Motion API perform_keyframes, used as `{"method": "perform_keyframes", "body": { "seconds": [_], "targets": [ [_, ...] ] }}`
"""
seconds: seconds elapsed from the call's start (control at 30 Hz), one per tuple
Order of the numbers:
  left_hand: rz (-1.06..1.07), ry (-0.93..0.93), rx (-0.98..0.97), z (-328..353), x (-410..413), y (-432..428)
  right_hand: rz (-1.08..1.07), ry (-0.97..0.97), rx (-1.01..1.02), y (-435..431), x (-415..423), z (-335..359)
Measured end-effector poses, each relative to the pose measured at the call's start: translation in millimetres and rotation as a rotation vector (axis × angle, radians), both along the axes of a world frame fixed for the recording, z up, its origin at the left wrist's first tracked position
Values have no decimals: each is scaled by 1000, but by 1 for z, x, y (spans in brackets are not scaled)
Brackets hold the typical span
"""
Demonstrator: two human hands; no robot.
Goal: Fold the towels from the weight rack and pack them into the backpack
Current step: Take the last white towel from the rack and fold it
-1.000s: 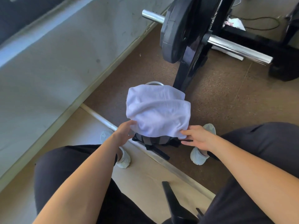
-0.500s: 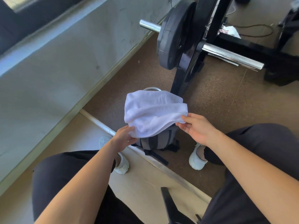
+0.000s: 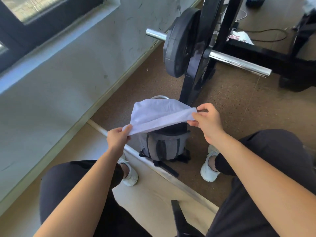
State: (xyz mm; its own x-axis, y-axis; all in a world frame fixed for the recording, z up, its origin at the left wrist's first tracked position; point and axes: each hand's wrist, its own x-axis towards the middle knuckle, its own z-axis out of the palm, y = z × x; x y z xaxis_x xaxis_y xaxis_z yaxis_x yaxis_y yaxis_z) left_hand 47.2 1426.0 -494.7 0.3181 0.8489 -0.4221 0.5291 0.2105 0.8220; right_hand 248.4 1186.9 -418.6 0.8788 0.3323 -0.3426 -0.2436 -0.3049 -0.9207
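Observation:
A white towel (image 3: 157,113) is stretched in the air between my two hands, folded over along its near edge. My left hand (image 3: 118,138) pinches its lower left corner. My right hand (image 3: 206,121) pinches its right corner, a little higher. Directly beneath the towel a grey backpack (image 3: 164,147) with black straps stands upright on the brown floor between my feet; the towel hides its top opening. The black weight rack (image 3: 196,69) rises just behind the backpack.
A black weight plate (image 3: 177,45) sits on a chrome bar (image 3: 239,63) of the rack. A grey wall runs along the left. My knees in black trousers and white shoes (image 3: 209,170) flank the backpack. A metal floor strip (image 3: 171,175) crosses diagonally.
Both hands have lifted the towel's near edge up off the backpack and pulled it taut. My right hand rose and moved outward; more of the backpack now shows.

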Motion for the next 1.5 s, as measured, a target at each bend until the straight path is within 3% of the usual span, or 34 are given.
{"method": "perform_keyframes", "body": {
  "seconds": [0.13, 0.23, 0.37, 0.63, 0.77, 0.87, 0.97, 1.1, 1.17, 1.23, 1.4, 1.5],
  "targets": [
    [114, -175, 69, 53, 6, 2, 17, -4, 195, -2, 3, 28],
    [186, -240, 135, 87, 11, 6, 9, 95, 400, -4, 5, 47],
    [242, -299, 183, 130, 18, 14, 54, 73, 536, -5, 9, 71],
    [239, -440, 197, 188, 17, 18, 59, -468, 263, -5, -5, 106],
    [154, -321, 178, 193, 1, 15, 104, -612, 78, -10, -6, 107],
    [142, -238, 160, 185, -11, 13, 175, -625, -67, -17, -7, 104],
    [111, -266, 97, 178, -19, 13, 196, -534, 15, -25, -11, 101],
    [-97, -378, -190, 183, -29, 6, 173, -440, 94, -31, -14, 102],
    [-274, -389, -241, 187, -38, 4, 133, -400, 131, -33, -13, 102],
    [-422, -340, -143, 184, -44, 1, 91, -370, 149, -33, -12, 101],
    [-297, -244, 397, 166, -40, -6, 14, -336, 140, -32, -15, 93],
    [-338, -271, 405, 164, -41, -16, -16, -310, 121, -35, -21, 83]
  ]
}}
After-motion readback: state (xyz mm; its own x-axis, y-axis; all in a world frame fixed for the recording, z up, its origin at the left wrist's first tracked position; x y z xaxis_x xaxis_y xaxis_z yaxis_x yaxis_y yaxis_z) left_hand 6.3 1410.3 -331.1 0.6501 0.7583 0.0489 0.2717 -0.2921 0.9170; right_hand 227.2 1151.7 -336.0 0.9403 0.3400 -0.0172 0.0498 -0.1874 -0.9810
